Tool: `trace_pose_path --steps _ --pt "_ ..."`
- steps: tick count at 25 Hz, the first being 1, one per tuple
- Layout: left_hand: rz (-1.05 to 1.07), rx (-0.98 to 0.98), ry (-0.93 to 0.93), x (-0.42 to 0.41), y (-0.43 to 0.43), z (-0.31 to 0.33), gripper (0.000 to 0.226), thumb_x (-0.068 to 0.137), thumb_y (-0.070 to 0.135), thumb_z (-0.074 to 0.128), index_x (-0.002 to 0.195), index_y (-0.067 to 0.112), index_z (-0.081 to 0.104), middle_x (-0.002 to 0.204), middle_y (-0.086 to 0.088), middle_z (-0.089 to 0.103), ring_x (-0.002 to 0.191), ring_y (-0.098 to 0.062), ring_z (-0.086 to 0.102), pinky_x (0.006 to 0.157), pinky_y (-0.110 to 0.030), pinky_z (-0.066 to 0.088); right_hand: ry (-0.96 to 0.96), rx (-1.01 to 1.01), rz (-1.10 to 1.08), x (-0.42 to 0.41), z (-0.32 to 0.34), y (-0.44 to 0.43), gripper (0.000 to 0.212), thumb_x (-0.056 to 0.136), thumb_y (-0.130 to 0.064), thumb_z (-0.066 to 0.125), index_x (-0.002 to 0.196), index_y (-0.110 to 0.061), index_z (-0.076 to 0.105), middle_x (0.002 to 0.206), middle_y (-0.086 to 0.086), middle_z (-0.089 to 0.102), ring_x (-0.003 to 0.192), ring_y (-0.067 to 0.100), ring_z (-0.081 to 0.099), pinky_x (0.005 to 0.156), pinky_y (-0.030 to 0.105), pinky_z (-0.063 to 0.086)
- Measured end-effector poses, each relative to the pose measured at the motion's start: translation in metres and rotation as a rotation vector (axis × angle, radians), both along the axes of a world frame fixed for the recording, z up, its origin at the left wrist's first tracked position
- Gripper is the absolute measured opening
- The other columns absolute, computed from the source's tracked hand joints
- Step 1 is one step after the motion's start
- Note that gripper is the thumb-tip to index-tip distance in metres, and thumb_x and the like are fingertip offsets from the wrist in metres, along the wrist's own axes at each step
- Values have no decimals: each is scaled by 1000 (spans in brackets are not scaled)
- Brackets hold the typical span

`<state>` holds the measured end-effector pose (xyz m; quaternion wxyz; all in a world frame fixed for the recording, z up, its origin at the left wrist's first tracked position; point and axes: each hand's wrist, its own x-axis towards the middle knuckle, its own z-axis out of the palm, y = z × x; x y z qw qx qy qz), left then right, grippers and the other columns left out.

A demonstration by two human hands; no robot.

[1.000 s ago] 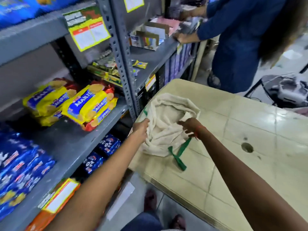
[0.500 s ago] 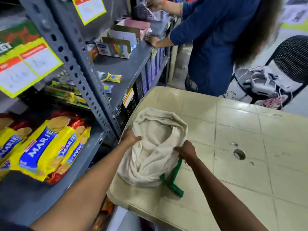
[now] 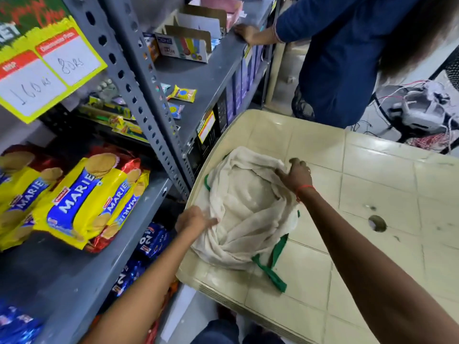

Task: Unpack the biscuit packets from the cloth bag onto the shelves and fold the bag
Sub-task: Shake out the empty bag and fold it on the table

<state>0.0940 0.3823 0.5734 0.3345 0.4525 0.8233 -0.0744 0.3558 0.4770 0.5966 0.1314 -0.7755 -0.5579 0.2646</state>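
Change: since the earlier pictures both hands have parted along the bag, the right one going to its far edge and the left one to its near-left edge; the view has also tipped down toward the counter.
Cloth bag: the cream cloth bag (image 3: 248,209) lies crumpled and slack at the centre of the frame, on the left corner of the counter (image 3: 372,184), with its green handle (image 3: 272,268) trailing toward the lower middle. It looks empty, sagging flat with no bulge.
Right hand: the right hand (image 3: 295,176) presses palm-down on the far rim of the cloth, fingers bent and gathering a fold, probably to pin that edge while the cloth is pulled flat.
Left hand: the left hand (image 3: 196,219) pinches the near-left edge of the bag at the counter's edge, fingers narrowed on the fabric, seemingly to draw it taut against the other grip.
Biscuit packets: yellow Marie packets (image 3: 82,199) lie stacked on the grey shelf (image 3: 74,281) at the left of the frame, just beside the counter, so unpacking seems done.
Stage: judged as the start of folding; the cloth needs smoothing first.
Risk: the bag overhangs the counter's edge and could slide off.
Background: another person in blue (image 3: 347,58) stands at the upper right, well apart.
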Motion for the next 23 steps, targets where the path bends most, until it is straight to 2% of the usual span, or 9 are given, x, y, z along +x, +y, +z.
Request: trace_pose_path --steps 2,3,5,7,10,13,18,21,23 --pt "-75 -135 -16 -3 -24 -2 66 65 68 68 98 11 60 98 -7 71 90 -24 71 63 -25 50 -60 -102 92 -15 -7 21 53 92 -34 53 129 3 43 134 28 49 124 41 46 102 41 39" --pt "-54 -149 -93 -4 -31 -2 57 69 61 70 87 9 59 79 -5 72 70 -16 73 51 -20 47 -78 -149 121 -20 -9 26 48 93 -30 52 128 2 45 132 27 52 122 40 49 99 41 42" --pt "40 -118 -238 -2 -36 1 37 76 38 74 72 7 55 47 -1 63 33 -10 61 30 -15 38 -86 -170 126 -24 -11 30 36 88 -21 55 117 0 57 125 25 60 114 38 57 91 37 47" --pt "118 -49 -240 -1 -34 12 26 80 26 71 83 2 63 57 -6 65 43 -18 65 34 -20 43 -124 -170 159 -25 -9 29 31 84 -15 54 110 0 63 119 24 64 110 38 60 86 34 48" --pt "84 26 -34 -7 -36 25 34 88 30 59 105 2 66 100 -16 73 90 -31 71 59 -29 52 -157 -163 199 -19 -7 21 39 90 -18 52 125 0 53 130 27 54 123 38 49 103 37 40" --pt "47 108 159 -6 -40 32 35 91 28 57 118 6 62 122 -17 65 113 -36 61 85 -39 52 -90 -211 271 -14 -11 13 45 91 -24 57 126 2 49 132 26 54 122 36 51 98 35 42" --pt "89 150 148 -5 -57 36 29 92 21 53 109 1 64 113 -20 67 105 -38 63 83 -39 52 -82 -187 319 -31 -26 -16 38 90 -19 53 123 1 54 128 23 58 114 35 59 93 36 47" --pt "168 277 -6 -6 -64 36 18 86 14 57 89 -3 65 97 -22 71 90 -37 67 70 -35 51 -29 -78 118 -30 -34 -21 39 92 -12 47 130 0 43 138 26 42 118 42 53 99 42 43" --pt "365 358 -235 -1 -63 37 15 86 12 55 82 2 65 92 -22 67 86 -35 66 74 -39 57 -38 -132 121 -28 -38 -24 45 90 -17 54 130 -1 40 135 24 47 121 40 52 98 42 43"
